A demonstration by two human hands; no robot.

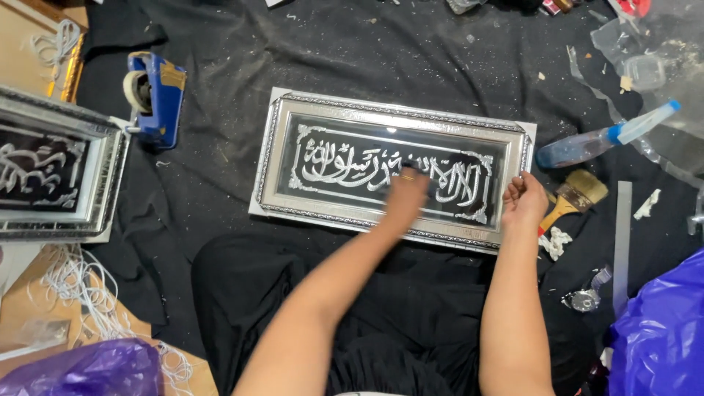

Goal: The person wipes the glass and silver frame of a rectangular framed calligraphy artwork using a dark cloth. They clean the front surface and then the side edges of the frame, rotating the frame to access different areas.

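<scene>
Left hand [405, 192] on frame [389, 169] — brush [574, 196] beside.

Your forearms are bare, with no sleeves reaching them; your left hand [405, 192] wears a ring. Black cloth covers your lap.

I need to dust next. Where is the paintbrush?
In the head view, the paintbrush lies on the black cloth at right, just beyond the right hand, below the spray bottle.
</scene>
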